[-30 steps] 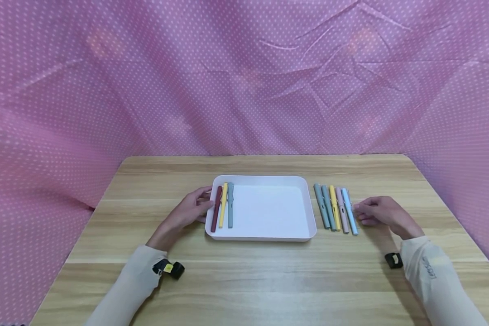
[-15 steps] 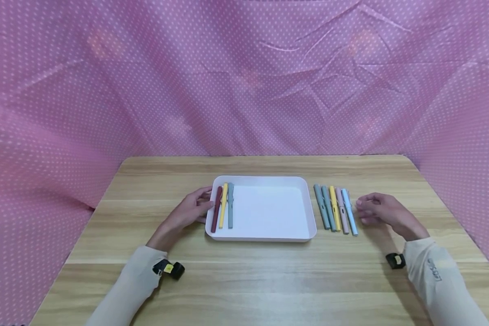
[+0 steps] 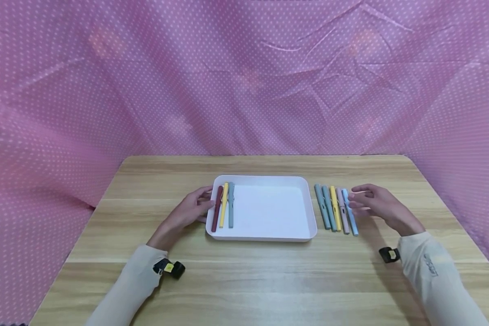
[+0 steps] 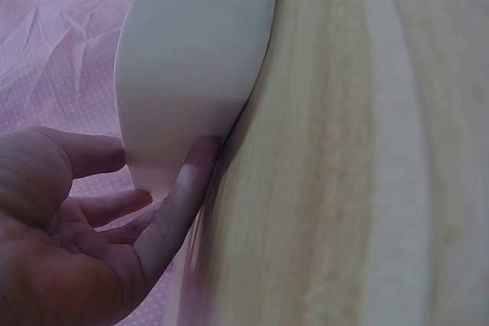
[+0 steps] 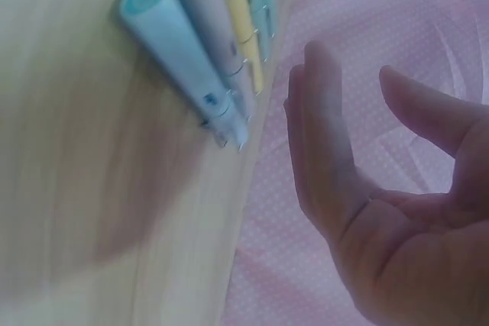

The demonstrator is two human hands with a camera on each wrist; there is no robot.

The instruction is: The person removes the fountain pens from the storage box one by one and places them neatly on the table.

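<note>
A white tray (image 3: 269,235) lies mid-table with a dark red pen (image 3: 217,209), a yellow pen (image 3: 223,205) and a grey-blue pen (image 3: 230,205) along its left side. My left hand (image 3: 203,201) rests with straight fingers against the tray's left wall; in the left wrist view the thumb (image 4: 191,169) touches the tray wall (image 4: 191,59). Right of the tray lies a row of several pens (image 3: 335,208). The light blue pen (image 3: 350,217) is the outermost. My right hand (image 3: 356,199) hovers beside it, fingers relaxed, holding nothing. In the right wrist view, the hand (image 5: 355,74) sits apart from the light blue pen (image 5: 183,59).
The wooden table (image 3: 244,280) is bare in front of the tray and at both sides. Pink dotted cloth (image 3: 244,81) hangs behind the table and round its left and right edges.
My right hand has lifted off the table and drifted a little up and left, nearer the light blue pen's far end. The left hand and the pens have not moved.
</note>
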